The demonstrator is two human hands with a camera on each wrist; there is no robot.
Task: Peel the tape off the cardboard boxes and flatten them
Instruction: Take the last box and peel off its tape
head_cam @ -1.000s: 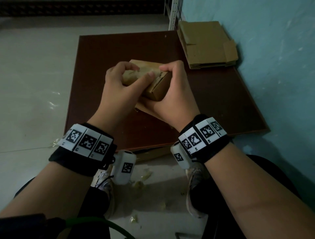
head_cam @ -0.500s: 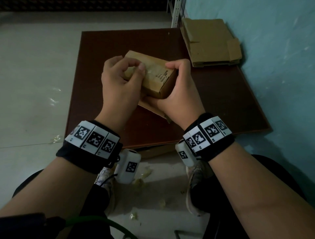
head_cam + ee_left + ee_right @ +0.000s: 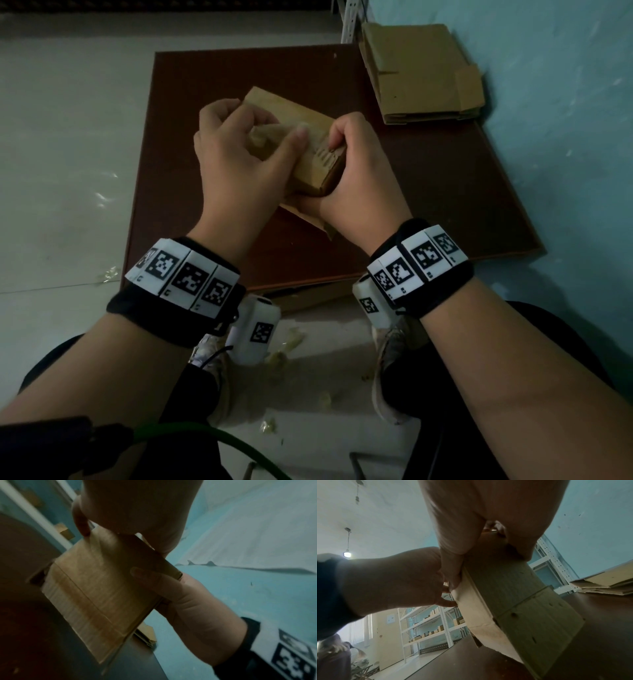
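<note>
A small brown cardboard box (image 3: 308, 164) is held tilted above the dark brown board (image 3: 428, 192), one open flap hanging under it. My right hand (image 3: 356, 171) grips the box's near right corner, thumb on top by the printed label. My left hand (image 3: 239, 150) pinches a crumpled, translucent strip of tape (image 3: 263, 137) on the box's top face. In the left wrist view the box's side (image 3: 96, 592) shows, with the right hand's thumb (image 3: 145, 574) across it. From the right wrist the box (image 3: 513, 601) reaches down from the palm, and the left hand (image 3: 402, 580) meets its edge.
A stack of flattened cardboard (image 3: 421, 72) lies at the board's far right corner against the blue wall (image 3: 565, 137). Peeled tape scraps (image 3: 291, 339) litter the pale floor by my shoes. A white metal rack post (image 3: 349, 20) stands behind the board.
The box has been turned so its top face lies flatter and faces me. My left hand's fingers have worked a bunch of tape up off that face. The right hand has kept its hold.
</note>
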